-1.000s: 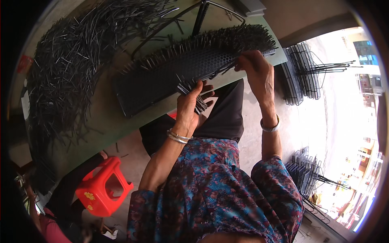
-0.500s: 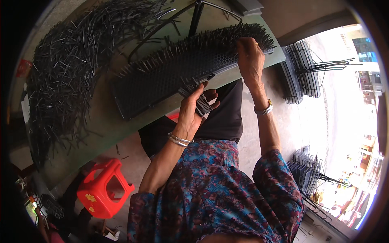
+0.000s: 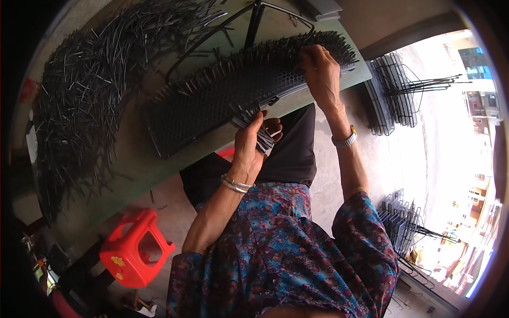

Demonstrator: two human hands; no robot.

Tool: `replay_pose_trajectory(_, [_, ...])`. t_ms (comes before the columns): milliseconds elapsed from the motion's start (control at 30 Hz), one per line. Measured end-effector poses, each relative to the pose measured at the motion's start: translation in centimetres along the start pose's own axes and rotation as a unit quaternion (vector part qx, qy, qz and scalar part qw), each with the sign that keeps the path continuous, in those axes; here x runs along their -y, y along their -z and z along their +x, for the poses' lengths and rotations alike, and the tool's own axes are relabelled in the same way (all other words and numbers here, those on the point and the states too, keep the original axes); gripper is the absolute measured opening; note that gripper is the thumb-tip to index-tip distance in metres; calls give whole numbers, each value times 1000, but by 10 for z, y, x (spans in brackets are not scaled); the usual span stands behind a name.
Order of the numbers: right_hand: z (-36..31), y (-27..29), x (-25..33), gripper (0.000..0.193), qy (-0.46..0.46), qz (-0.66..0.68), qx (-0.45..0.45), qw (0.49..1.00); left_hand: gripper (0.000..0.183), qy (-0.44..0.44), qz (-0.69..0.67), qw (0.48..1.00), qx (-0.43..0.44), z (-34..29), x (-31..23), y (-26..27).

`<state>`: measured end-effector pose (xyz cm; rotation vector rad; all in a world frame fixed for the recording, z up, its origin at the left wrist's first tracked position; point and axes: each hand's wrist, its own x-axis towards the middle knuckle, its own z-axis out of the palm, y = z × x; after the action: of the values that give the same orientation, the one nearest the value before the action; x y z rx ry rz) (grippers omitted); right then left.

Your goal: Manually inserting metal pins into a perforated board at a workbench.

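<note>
A long black board full of small holes (image 3: 183, 122) lies slantwise on the table. Thin dark strips (image 3: 233, 64) stand upright in the holes along its far side, thickest at the right end. My left hand (image 3: 247, 147) is closed around a bundle of the same thin strips (image 3: 265, 142), held by the board's near edge. Over the right part of the board is my right hand (image 3: 326, 79), its fingers pinched together at the edge of the standing strips. Whatever sits between those fingertips is hidden.
A big loose heap of dark strips (image 3: 90, 85) covers the left of the greenish table (image 3: 132, 183). Behind the board rises a black metal frame (image 3: 254, 26). A red plastic stool (image 3: 127, 259) stands at lower left. Black wire racks (image 3: 389, 95) are on the right.
My right hand has shifted slightly left and up along the row of standing strips. The left hand keeps its bundle in nearly the same place.
</note>
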<state>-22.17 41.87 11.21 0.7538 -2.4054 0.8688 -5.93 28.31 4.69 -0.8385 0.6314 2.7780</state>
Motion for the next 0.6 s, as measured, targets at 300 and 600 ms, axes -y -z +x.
replay_pose_trajectory(300, [0, -3, 2, 11, 31, 22, 49, 998, 22, 12, 15, 1000, -8, -7, -4, -5])
replay_pose_trajectory(600, [0, -4, 0, 10, 44, -23, 84, 995, 24, 19, 36, 999, 0, -12, -6, -5])
